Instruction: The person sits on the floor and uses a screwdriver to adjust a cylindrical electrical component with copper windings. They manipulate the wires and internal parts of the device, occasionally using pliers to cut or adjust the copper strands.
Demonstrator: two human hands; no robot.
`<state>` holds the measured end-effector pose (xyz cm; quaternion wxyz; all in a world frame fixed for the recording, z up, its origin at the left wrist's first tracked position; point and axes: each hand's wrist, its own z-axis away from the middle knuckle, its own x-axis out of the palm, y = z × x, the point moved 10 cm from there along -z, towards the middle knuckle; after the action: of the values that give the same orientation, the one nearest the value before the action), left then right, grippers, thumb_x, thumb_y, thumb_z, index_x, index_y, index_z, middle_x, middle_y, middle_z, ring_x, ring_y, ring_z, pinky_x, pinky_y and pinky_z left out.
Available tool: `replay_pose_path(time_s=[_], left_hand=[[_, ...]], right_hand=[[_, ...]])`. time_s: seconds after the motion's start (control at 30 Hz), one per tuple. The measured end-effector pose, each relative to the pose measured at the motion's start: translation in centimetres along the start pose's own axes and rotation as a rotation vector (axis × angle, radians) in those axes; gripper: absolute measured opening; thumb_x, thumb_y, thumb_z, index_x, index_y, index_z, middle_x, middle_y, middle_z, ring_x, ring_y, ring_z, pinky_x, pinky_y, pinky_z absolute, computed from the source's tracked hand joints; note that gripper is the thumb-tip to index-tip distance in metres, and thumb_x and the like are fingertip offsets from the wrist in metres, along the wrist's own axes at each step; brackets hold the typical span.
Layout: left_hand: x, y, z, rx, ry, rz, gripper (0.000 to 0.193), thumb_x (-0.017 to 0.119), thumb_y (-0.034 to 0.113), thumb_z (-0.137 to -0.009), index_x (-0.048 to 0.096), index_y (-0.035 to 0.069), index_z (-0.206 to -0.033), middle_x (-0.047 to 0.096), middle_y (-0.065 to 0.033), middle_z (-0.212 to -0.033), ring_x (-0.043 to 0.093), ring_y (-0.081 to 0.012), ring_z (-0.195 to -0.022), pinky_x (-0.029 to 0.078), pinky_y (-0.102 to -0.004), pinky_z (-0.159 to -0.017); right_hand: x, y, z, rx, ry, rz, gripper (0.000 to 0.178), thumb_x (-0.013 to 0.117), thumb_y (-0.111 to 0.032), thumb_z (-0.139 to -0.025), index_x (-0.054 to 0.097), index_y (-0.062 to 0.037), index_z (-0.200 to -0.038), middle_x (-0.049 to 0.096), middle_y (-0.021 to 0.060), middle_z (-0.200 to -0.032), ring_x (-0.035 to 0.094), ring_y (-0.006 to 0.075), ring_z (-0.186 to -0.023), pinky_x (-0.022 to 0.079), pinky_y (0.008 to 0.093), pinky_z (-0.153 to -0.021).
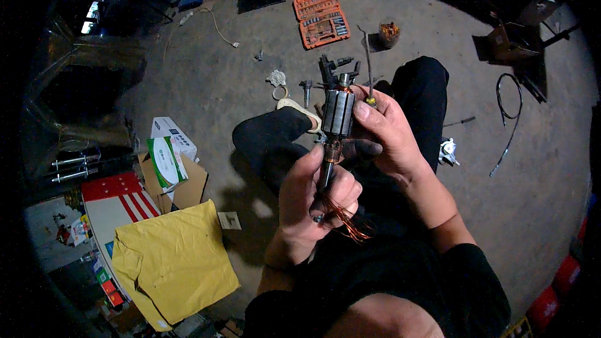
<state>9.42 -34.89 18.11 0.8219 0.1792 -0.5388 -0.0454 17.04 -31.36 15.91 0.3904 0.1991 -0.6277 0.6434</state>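
Note:
A motor armature (pixel 338 111), a grey slotted steel core on a shaft, stands upright between my hands at the middle of the head view. My right hand (pixel 388 134) wraps the core from the right and also pinches a thin rod (pixel 368 62) that sticks up past it. My left hand (pixel 316 197) grips the lower shaft, thumb up near the copper commutator. A tuft of loose copper wire (pixel 350 224) hangs from under the left hand. I sit on the concrete floor with my legs in dark trousers folded under the hands.
An open orange tool case (pixel 321 17) lies far ahead, a small pot (pixel 389 33) to its right. Motor parts (pixel 335 69) sit beyond the armature. A yellow cloth (pixel 175 263) and cardboard boxes (pixel 172 159) lie left; a black cable (pixel 510 119) curls right.

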Motion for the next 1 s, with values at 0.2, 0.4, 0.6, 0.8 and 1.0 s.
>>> replay_pose_path(time_s=[0.2, 0.4, 0.6, 0.8, 1.0], left_hand=[[0.1, 0.1, 0.1, -0.005, 0.004, -0.021, 0.060, 0.027, 0.046, -0.094, 0.043, -0.002, -0.125, 0.027, 0.0046, -0.040, 0.023, -0.0066, -0.036, 0.023, -0.0203, -0.033], [-0.7, 1.9, 0.1, 0.212, 0.185, -0.210, 0.045, 0.029, 0.039, -0.096, 0.048, 0.002, -0.112, 0.026, 0.0041, -0.042, 0.022, -0.0056, -0.039, 0.019, -0.0216, -0.034], [-0.4, 3.8, 1.0, 0.381, 0.302, -0.449, 0.043, 0.031, 0.033, -0.096, 0.044, -0.001, -0.119, 0.026, 0.0044, -0.044, 0.020, -0.0044, -0.038, 0.018, -0.0202, -0.035], [0.1, 4.0, 0.9, 0.431, 0.310, -0.601, 0.042, 0.033, 0.029, -0.095, 0.042, -0.004, -0.120, 0.028, 0.0032, -0.046, 0.021, -0.0047, -0.038, 0.019, -0.0211, -0.035], [-0.3, 4.5, 1.5, 0.496, 0.375, -0.735, 0.038, 0.036, 0.024, -0.094, 0.043, -0.004, -0.119, 0.029, 0.0023, -0.048, 0.022, -0.0051, -0.039, 0.019, -0.0212, -0.036]], right_hand=[[0.1, 0.0, 0.0, 0.015, -0.009, 0.013, 0.024, 0.059, -0.024, -0.086, 0.054, -0.0045, -0.098, 0.050, -0.0040, -0.071, 0.042, 0.0019, -0.058, 0.032, 0.0164, -0.048], [-2.3, -3.7, 1.9, -0.360, 0.221, 0.450, 0.026, 0.041, -0.023, -0.095, 0.051, 0.0000, -0.103, 0.049, 0.0002, -0.081, 0.045, 0.0074, -0.071, 0.038, 0.0214, -0.059], [0.1, -5.3, 5.3, -0.470, -0.096, 1.020, 0.014, 0.047, -0.010, -0.088, 0.053, 0.0014, -0.085, 0.049, 0.0104, -0.067, 0.048, 0.0216, -0.056, 0.039, 0.0289, -0.053], [0.4, -4.6, 5.3, -0.388, -0.175, 1.157, 0.005, 0.053, -0.005, -0.081, 0.054, 0.0007, -0.082, 0.051, 0.0137, -0.067, 0.053, 0.0307, -0.058, 0.042, 0.0342, -0.053], [0.8, -5.0, 5.4, -0.422, -0.168, 1.185, 0.005, 0.055, -0.004, -0.080, 0.054, 0.0007, -0.082, 0.051, 0.0137, -0.067, 0.053, 0.0311, -0.058, 0.043, 0.0347, -0.053]])
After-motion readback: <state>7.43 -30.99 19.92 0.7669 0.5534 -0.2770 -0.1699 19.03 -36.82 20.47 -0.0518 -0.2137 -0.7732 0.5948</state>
